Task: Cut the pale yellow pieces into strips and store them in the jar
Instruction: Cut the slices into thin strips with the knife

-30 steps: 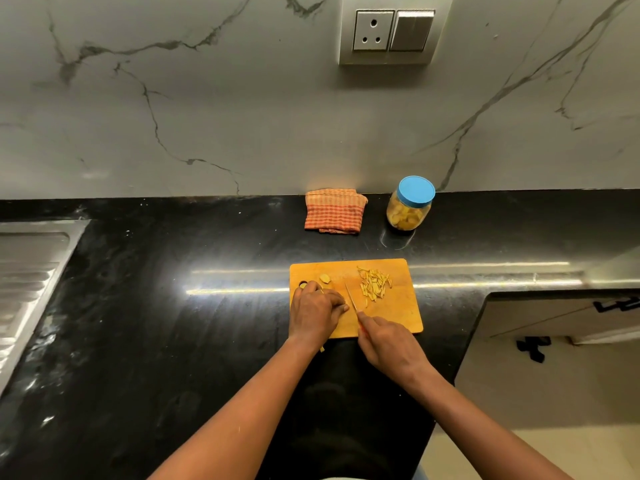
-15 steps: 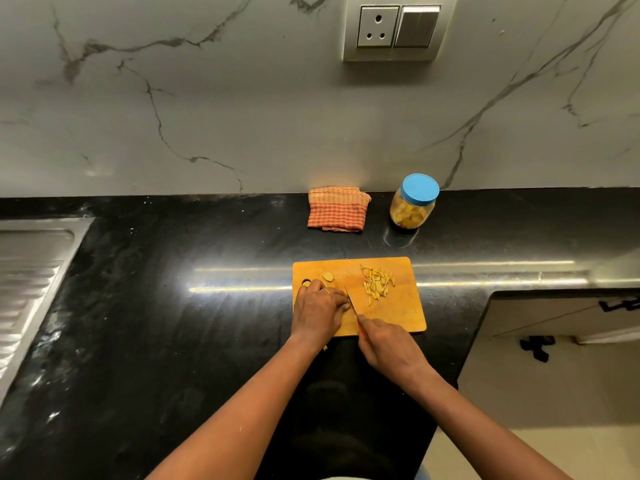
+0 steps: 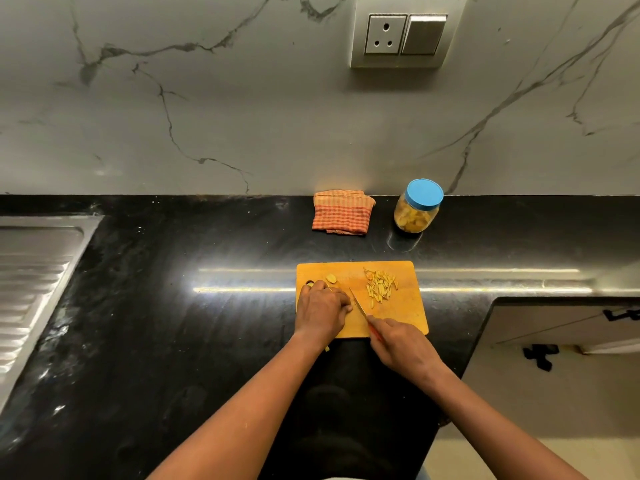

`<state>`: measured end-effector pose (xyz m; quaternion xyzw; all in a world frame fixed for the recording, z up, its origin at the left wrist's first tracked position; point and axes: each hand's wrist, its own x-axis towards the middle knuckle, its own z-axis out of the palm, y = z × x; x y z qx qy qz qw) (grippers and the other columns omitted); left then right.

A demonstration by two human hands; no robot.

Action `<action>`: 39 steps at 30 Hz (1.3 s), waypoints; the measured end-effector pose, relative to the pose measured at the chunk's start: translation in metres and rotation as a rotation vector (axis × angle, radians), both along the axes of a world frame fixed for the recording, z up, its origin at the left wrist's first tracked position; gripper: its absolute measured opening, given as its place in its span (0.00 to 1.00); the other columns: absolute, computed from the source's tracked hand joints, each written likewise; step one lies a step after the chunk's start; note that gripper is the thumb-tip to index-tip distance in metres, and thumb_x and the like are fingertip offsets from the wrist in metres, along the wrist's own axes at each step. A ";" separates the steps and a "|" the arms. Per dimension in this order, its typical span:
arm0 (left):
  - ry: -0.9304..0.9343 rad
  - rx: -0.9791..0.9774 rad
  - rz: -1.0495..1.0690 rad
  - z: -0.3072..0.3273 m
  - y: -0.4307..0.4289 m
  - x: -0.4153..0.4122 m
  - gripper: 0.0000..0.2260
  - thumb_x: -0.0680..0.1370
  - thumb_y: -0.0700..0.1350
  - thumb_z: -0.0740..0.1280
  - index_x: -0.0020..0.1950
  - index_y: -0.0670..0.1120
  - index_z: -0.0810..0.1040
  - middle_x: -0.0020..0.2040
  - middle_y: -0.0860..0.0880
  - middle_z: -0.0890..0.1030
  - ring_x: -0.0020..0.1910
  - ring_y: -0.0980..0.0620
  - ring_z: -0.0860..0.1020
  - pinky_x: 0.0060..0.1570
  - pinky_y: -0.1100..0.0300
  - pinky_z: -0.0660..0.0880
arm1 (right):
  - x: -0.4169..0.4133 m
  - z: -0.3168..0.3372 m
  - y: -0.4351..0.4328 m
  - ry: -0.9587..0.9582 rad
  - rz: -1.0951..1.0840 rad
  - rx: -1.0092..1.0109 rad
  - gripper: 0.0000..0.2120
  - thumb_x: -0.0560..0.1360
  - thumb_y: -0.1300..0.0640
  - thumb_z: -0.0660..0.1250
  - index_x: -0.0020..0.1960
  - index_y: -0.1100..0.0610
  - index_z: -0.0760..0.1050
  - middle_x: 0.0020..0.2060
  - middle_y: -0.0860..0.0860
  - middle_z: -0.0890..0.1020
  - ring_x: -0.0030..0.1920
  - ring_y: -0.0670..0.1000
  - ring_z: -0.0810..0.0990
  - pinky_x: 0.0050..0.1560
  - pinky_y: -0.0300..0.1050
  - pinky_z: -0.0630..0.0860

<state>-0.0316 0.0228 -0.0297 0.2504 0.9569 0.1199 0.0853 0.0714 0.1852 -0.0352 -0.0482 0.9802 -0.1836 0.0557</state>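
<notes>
Black stone counter under a veined marble wall. An orange cutting board lies at the near edge.

Finding 1: the right hand grips the handle of a knife. The blade's long axis runs from near-right to far-left.

Finding 2: the left hand sits just left of the blade, fingers curled down onto the board. Whether a piece lies under them cannot be told. One uncut pale yellow piece lies just beyond its knuckles.

Finding 3: the cut strips are heaped right of the blade. The jar stands well beyond the board, far right, blue lid on, beside a folded cloth.

Assessment: the next cut falls just right of the left fingertips.

Change from half a second ago: none of note. Hands, blade and heap keep their places.
</notes>
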 end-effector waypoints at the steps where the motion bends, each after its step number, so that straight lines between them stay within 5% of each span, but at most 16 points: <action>1: -0.003 -0.004 0.004 0.000 0.000 -0.001 0.12 0.79 0.56 0.64 0.57 0.56 0.82 0.57 0.60 0.81 0.59 0.53 0.71 0.59 0.54 0.63 | 0.002 0.000 0.002 -0.003 0.006 0.007 0.21 0.82 0.50 0.56 0.72 0.56 0.68 0.53 0.53 0.82 0.47 0.54 0.81 0.47 0.47 0.78; 22: -0.005 -0.027 -0.045 0.003 0.007 0.008 0.14 0.81 0.52 0.60 0.65 0.58 0.78 0.63 0.56 0.77 0.61 0.49 0.69 0.64 0.51 0.62 | -0.024 0.005 0.028 0.038 -0.046 0.058 0.22 0.81 0.49 0.58 0.73 0.56 0.68 0.57 0.55 0.81 0.51 0.56 0.82 0.48 0.50 0.79; 27: 0.063 -0.075 -0.121 0.007 0.007 0.004 0.14 0.79 0.57 0.61 0.57 0.54 0.82 0.59 0.57 0.79 0.58 0.50 0.70 0.57 0.50 0.67 | -0.021 0.010 0.029 0.084 -0.033 0.009 0.22 0.80 0.49 0.62 0.71 0.56 0.71 0.53 0.54 0.83 0.47 0.56 0.82 0.44 0.51 0.80; 39: 0.043 -0.165 -0.303 0.015 0.004 0.001 0.11 0.81 0.49 0.61 0.58 0.53 0.81 0.59 0.54 0.81 0.58 0.48 0.71 0.51 0.52 0.70 | -0.016 0.008 0.016 0.089 -0.031 -0.118 0.22 0.79 0.49 0.62 0.71 0.53 0.71 0.57 0.51 0.82 0.52 0.51 0.82 0.50 0.45 0.79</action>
